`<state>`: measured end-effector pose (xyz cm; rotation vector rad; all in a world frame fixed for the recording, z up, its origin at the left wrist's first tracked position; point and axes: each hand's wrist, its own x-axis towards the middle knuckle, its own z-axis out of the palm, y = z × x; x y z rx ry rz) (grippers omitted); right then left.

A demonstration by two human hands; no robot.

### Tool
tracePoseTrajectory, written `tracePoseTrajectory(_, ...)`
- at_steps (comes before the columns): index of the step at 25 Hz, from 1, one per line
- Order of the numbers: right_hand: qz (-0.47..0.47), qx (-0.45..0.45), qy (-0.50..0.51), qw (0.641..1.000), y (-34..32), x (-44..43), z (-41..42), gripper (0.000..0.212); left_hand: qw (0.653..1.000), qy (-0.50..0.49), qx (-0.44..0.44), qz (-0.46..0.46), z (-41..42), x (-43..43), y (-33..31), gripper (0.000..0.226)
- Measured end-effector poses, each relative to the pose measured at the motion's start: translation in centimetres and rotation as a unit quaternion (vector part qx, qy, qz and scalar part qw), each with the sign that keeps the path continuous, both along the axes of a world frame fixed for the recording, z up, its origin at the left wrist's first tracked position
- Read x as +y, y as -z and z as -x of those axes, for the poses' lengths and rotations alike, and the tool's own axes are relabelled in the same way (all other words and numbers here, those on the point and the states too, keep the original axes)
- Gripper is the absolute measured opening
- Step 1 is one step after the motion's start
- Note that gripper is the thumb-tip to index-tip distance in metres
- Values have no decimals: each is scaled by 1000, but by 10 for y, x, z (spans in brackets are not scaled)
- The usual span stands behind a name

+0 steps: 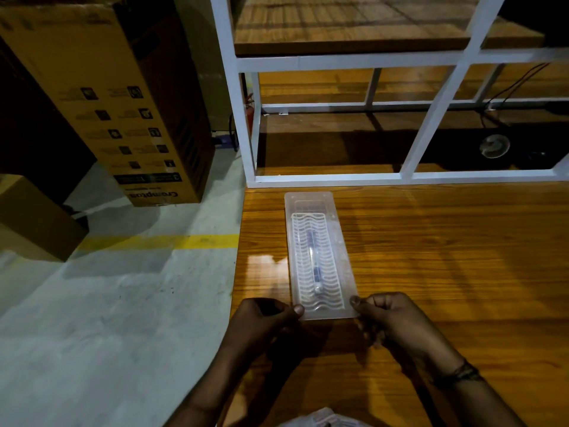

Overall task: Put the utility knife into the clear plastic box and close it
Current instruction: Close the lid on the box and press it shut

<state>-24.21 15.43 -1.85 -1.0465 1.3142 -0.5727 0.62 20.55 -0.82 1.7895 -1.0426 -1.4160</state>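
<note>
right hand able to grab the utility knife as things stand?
Probably not directly. The utility knife lies inside the clear plastic box, under its ribbed lid, which looks down over it. The right hand pinches the box's near corner, so the lid would have to come up first.

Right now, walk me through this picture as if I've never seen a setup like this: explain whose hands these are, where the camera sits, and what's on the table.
There is no machine here. A person wears one wide-angle camera on the head, looking forward and down, so you see their own two bare hands from above.

A long clear plastic box lies on the wooden table, near its left edge. Its lid has a wavy white pattern and looks to be down. Through it you can make out a slim dark shape, apparently the utility knife.

The left hand pinches the box's near left corner, and the right hand pinches the near right corner, seemingly pressing it shut.

Behind stands a white shelf frame; to the left, a tall cardboard box on the grey floor.
</note>
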Motion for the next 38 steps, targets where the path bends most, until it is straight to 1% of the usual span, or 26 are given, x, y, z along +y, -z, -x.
tracePoseTrajectory(6,33,3,0,999,2,2,0,36,1000,6,8,7,0,-1,4,26)
tracePoseTrajectory(10,11,-14,-10,1000,0,-1,0,38,999,18,41,-15,-1,-3,8,20)
tracePoseTrajectory(13,10,5,-16,1000,-1,-4,-2,36,998,42,41,-39,-3,-14,9,21)
tracePoseTrajectory(16,31,34,39,998,3,-14,-6,30,999,-3,28,-23,-3,-31,4,26)
tracePoseTrajectory(18,55,30,91,994,3,-26,-11,22,998,-56,39,-1,0,-45,3,16)
tracePoseTrajectory(20,73,20,110,991,1,-38,-19,14,995,-85,60,13,3,-57,3,10)
tracePoseTrajectory(22,90,20,104,990,-1,-49,-26,20,994,-87,70,22,5,-65,3,15)
tracePoseTrajectory(24,124,52,84,987,0,-56,-29,31,993,-80,79,31,5,-68,3,25)
tracePoseTrajectory(25,140,61,73,986,0,-56,-30,34,993,-76,81,34,4,-68,3,33)
tracePoseTrajectory(28,165,50,61,983,-1,-55,-33,43,994,-52,83,47,4,-72,6,59)
tracePoseTrajectory(32,179,60,54,981,5,-53,-36,47,996,-10,82,43,4,-75,3,82)
tracePoseTrajectory(35,153,21,65,986,7,-45,-36,49,997,4,67,22,-3,-74,-2,87)
tracePoseTrajectory(38,144,14,83,986,6,-47,-35,41,999,-27,35,21,-9,-77,0,78)
